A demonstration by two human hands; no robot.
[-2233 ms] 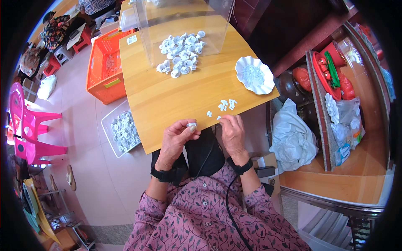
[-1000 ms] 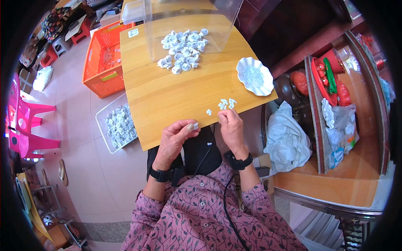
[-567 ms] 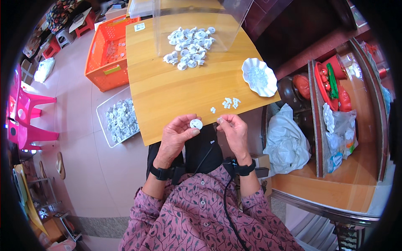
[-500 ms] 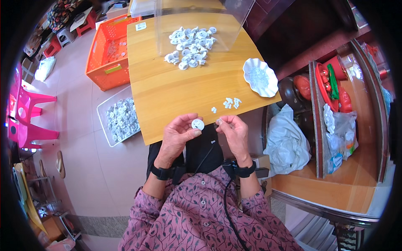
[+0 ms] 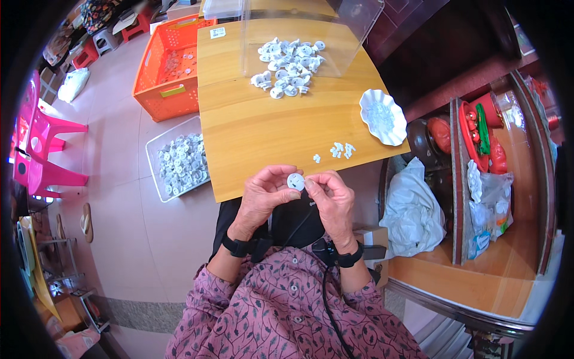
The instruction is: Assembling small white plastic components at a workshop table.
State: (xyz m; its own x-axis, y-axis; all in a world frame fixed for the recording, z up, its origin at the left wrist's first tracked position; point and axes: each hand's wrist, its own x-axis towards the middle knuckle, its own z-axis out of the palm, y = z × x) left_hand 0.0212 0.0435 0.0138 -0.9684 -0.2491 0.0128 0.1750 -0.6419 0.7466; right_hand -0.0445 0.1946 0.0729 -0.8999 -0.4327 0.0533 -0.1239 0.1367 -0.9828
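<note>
My left hand (image 5: 270,190) pinches a white round plastic disc (image 5: 295,182) with small dark slots between thumb and fingers, just off the table's near edge. Closed in a pinch, my right hand (image 5: 332,197) meets the disc's right edge; whatever its fingertips hold is hidden. Small white plastic pieces (image 5: 342,150) lie in a little group on the wooden table (image 5: 257,134), beyond my right hand. Farther back is a pile of white round plastic parts with stems (image 5: 293,64). A white wavy-rimmed dish (image 5: 399,136) with small clear pieces stands at the table's right edge.
A clear plastic box (image 5: 353,42) lies around the pile. Left of the table are an orange crate (image 5: 156,99) and a clear bin (image 5: 156,179) full of white parts. Shelves (image 5: 457,197) and a white plastic bag (image 5: 412,209) stand at the right. A pink chair (image 5: 51,149) is far left.
My hands have come together: the right fingertips, apart from the disc before, now meet its edge. The view has shifted slightly, so the table appears farther right.
</note>
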